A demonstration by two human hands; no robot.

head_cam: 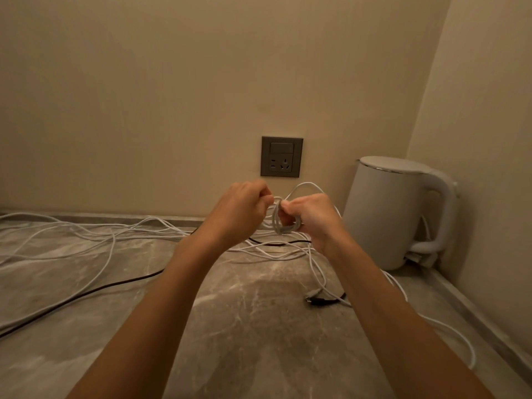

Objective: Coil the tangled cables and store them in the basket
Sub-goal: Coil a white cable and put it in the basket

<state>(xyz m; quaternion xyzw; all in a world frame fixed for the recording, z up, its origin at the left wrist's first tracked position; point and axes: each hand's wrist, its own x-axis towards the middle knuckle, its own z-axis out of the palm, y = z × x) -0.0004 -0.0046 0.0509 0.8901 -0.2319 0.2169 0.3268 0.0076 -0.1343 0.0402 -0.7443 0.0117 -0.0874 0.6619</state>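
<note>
Both my hands are raised over the marble counter (244, 326), close together. My right hand (311, 217) grips a small coil of white cable (277, 223), with a loop (302, 185) rising above its fingers. My left hand (239, 208) pinches a strand of the same white cable at the coil's top. Several loose white cables (86, 234) sprawl across the counter to the left and under my arms. A black cable (72, 298) runs from the lower left toward the middle, with a dark plug end (316, 300) lying near my right forearm. No basket is in view.
A white electric kettle (394, 211) stands in the right back corner against the wall. A grey wall socket with a switch (281, 156) sits just above the counter behind my hands. More white cable (449, 329) trails along the counter's right side.
</note>
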